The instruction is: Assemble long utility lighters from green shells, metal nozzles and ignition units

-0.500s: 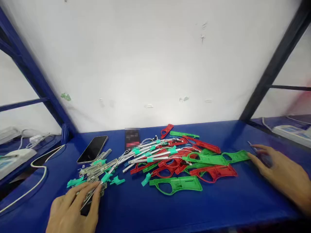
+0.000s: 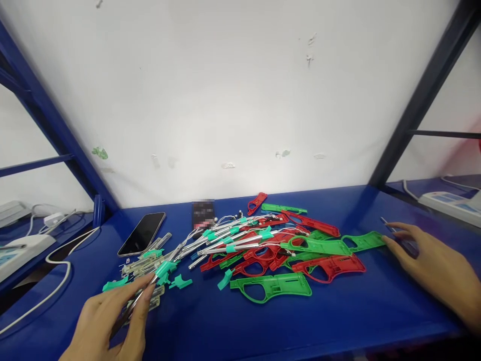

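My left hand (image 2: 112,318) pinches a metal rod (image 2: 148,287) that bears a teal clip (image 2: 165,269), at the near left of the blue table. Under and beyond it lie clear plastic pieces (image 2: 143,265) and loose teal clips (image 2: 181,281). At the right, my right hand (image 2: 428,265) holds a dark-handled tool (image 2: 409,245) with a thin metal tip, beside a green plastic shell (image 2: 364,242). Between the hands is a pile of red shells (image 2: 332,268), green shells (image 2: 280,287) and silver rods (image 2: 240,246) with white wires.
A black phone (image 2: 143,233) lies at the left, and a dark, blurred packet (image 2: 203,214) stands near the wall. A white cable (image 2: 67,271) runs along the left edge. Blue frame posts (image 2: 417,95) rise at both sides, with white devices (image 2: 453,203) beyond.
My left hand has shifted slightly left and toward me, and the rod in it now stands clearer of the clear pieces. My right hand has hardly moved.
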`<action>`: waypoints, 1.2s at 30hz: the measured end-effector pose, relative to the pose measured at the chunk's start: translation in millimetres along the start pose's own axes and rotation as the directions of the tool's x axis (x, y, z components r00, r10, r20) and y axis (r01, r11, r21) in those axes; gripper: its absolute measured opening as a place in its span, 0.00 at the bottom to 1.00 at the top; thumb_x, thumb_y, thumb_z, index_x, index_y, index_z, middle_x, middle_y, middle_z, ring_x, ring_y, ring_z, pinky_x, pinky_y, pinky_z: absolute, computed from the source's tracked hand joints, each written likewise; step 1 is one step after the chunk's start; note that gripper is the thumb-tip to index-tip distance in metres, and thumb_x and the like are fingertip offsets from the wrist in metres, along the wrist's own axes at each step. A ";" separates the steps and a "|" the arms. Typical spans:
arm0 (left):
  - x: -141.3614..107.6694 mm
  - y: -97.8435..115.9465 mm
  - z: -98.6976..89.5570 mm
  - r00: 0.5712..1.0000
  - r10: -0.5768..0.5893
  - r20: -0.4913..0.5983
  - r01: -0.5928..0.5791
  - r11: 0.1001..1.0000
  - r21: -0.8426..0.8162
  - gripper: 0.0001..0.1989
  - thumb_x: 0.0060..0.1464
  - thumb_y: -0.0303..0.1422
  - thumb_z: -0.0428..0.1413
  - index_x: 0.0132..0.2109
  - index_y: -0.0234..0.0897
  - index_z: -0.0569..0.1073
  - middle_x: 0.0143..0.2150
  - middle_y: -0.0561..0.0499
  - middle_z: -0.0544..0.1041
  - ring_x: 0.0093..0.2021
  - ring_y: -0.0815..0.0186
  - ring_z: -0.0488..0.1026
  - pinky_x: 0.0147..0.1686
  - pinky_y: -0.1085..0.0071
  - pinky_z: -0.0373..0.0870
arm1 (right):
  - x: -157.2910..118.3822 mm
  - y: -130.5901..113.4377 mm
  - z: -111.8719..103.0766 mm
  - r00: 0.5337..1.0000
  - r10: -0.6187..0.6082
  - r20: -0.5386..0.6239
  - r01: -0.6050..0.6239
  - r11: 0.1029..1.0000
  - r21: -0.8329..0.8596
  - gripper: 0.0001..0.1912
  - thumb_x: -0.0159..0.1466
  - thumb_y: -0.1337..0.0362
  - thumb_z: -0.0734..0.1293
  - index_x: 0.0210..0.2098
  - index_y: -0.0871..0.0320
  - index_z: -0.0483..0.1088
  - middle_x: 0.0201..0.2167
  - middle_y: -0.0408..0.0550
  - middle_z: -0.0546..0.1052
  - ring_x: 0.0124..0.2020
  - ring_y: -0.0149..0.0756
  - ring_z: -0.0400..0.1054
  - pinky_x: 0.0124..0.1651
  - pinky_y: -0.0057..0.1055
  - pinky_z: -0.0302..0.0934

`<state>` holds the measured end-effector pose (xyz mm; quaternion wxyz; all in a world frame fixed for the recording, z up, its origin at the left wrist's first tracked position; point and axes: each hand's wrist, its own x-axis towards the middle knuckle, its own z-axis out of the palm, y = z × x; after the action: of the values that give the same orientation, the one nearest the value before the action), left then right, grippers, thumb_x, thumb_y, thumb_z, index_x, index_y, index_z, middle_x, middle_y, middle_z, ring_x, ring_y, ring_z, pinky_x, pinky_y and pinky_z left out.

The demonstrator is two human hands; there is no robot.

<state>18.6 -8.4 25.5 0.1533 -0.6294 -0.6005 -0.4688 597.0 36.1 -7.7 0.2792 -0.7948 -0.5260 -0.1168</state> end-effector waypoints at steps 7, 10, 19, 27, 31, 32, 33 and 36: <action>55.9 57.5 18.5 0.877 0.480 0.029 -0.468 0.866 -0.176 0.10 0.69 0.30 0.59 0.54 0.48 0.75 0.44 0.57 0.81 0.44 0.66 0.74 0.49 0.67 0.71 | 0.8 5.2 -0.6 1.000 -0.010 0.008 0.010 1.000 0.017 0.34 0.59 0.37 0.58 0.53 0.53 0.72 0.45 0.58 0.84 0.49 0.64 0.80 0.48 0.55 0.72; 67.9 64.0 46.8 0.822 0.558 0.111 -0.527 0.820 -0.223 0.07 0.70 0.30 0.58 0.53 0.46 0.74 0.44 0.56 0.82 0.46 0.66 0.74 0.47 0.67 0.74 | 1.2 5.6 -0.9 1.000 -0.012 0.015 0.012 1.000 0.028 0.34 0.60 0.37 0.58 0.52 0.52 0.73 0.46 0.57 0.84 0.50 0.63 0.79 0.50 0.55 0.72; 75.7 41.4 93.1 0.712 0.465 0.526 -0.509 0.858 -0.070 0.17 0.69 0.41 0.59 0.59 0.38 0.74 0.60 0.43 0.76 0.55 0.57 0.77 0.54 0.53 0.78 | 1.4 6.5 0.3 0.999 -0.030 0.041 0.028 0.998 0.054 0.30 0.61 0.37 0.58 0.48 0.50 0.75 0.47 0.54 0.85 0.51 0.61 0.79 0.52 0.54 0.70; 158.5 39.3 112.6 0.758 -0.116 0.642 -0.139 0.933 0.333 0.21 0.68 0.42 0.60 0.62 0.37 0.72 0.60 0.42 0.75 0.56 0.55 0.77 0.53 0.52 0.79 | 1.6 10.8 4.3 0.999 -0.049 0.017 0.048 0.998 0.048 0.29 0.62 0.38 0.58 0.48 0.49 0.75 0.45 0.53 0.85 0.48 0.61 0.79 0.50 0.54 0.70; 190.8 39.6 145.1 0.606 -0.277 0.746 -0.047 0.924 0.381 0.20 0.68 0.43 0.59 0.61 0.37 0.73 0.60 0.42 0.76 0.55 0.56 0.77 0.53 0.52 0.79 | 2.4 12.0 3.5 0.998 -0.059 0.009 0.058 0.997 0.055 0.29 0.63 0.38 0.58 0.48 0.49 0.75 0.45 0.53 0.85 0.48 0.61 0.79 0.50 0.54 0.71; 194.5 40.7 152.3 0.575 -0.294 0.763 -0.037 0.923 0.384 0.20 0.68 0.43 0.59 0.61 0.38 0.73 0.61 0.42 0.75 0.55 0.56 0.77 0.53 0.53 0.79 | 2.4 12.3 3.4 0.998 -0.060 0.009 0.060 0.997 0.056 0.29 0.63 0.38 0.58 0.48 0.50 0.75 0.45 0.53 0.85 0.48 0.61 0.80 0.50 0.54 0.71; 196.7 42.0 158.9 0.549 -0.306 0.778 -0.032 0.922 0.385 0.20 0.68 0.43 0.59 0.61 0.38 0.73 0.61 0.42 0.75 0.55 0.56 0.77 0.53 0.53 0.79 | 2.2 12.7 3.5 0.998 -0.061 0.009 0.060 0.997 0.056 0.29 0.63 0.38 0.58 0.48 0.50 0.75 0.45 0.53 0.85 0.48 0.61 0.80 0.50 0.54 0.71; 198.6 44.4 173.3 0.490 -0.317 0.812 -0.033 0.924 0.381 0.21 0.68 0.42 0.60 0.61 0.38 0.73 0.61 0.43 0.75 0.55 0.56 0.77 0.53 0.53 0.79 | 1.5 14.0 4.3 0.998 -0.057 0.007 0.057 0.997 0.054 0.29 0.63 0.38 0.58 0.48 0.50 0.75 0.44 0.53 0.85 0.48 0.62 0.80 0.49 0.54 0.71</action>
<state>97.0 233.9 106.6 -0.0981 -0.6879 -0.7190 0.0099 609.8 35.7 -15.0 0.2946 -0.7723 -0.5526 -0.1069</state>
